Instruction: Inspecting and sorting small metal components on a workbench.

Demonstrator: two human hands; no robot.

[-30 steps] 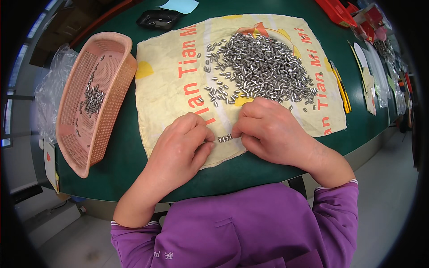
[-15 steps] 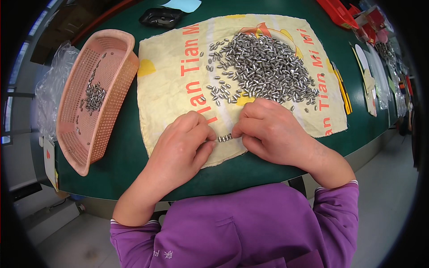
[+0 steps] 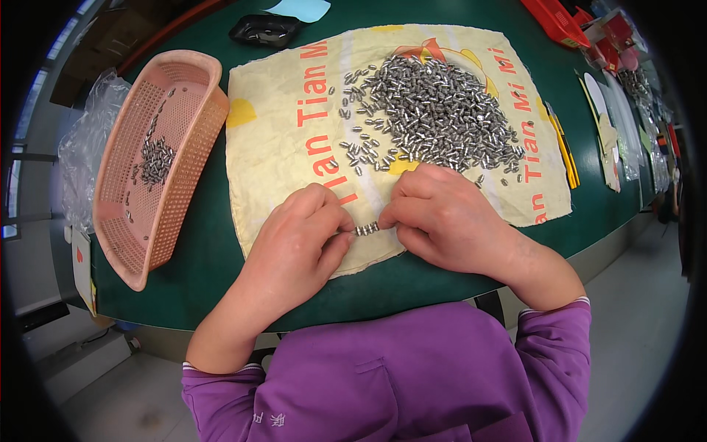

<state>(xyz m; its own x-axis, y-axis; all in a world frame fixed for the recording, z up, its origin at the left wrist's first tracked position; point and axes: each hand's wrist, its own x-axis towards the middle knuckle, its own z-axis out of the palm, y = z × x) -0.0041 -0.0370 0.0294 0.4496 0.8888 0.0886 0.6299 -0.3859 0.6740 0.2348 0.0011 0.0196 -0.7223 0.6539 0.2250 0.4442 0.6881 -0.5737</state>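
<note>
A short row of small shiny metal pieces [image 3: 367, 230] lies side by side between my two hands, low over the cloth's near part. My left hand [image 3: 298, 232] pinches the row's left end between thumb and fingers. At its right end my right hand [image 3: 445, 214] has its fingertips closed in the same way. Beyond my hands, a large heap of small silvery barrel-shaped metal pieces [image 3: 442, 110] is spread on a cream printed cloth [image 3: 276, 155]. Several loose ones lie along the heap's left side. My fingers hide the row's ends.
To the left, a pink perforated plastic basket [image 3: 188, 166] holds a small pile of similar pieces. A black tray [image 3: 265, 29] stands at the back of the green table [image 3: 309, 313]. A yellow cutter knife [image 3: 565, 151] lies right of the cloth, and a red bin [image 3: 556, 22] at the far right.
The row of metal pieces and my right fingertips have shifted slightly left, toward my left hand. Both hands keep their pinch; the heap and basket look the same.
</note>
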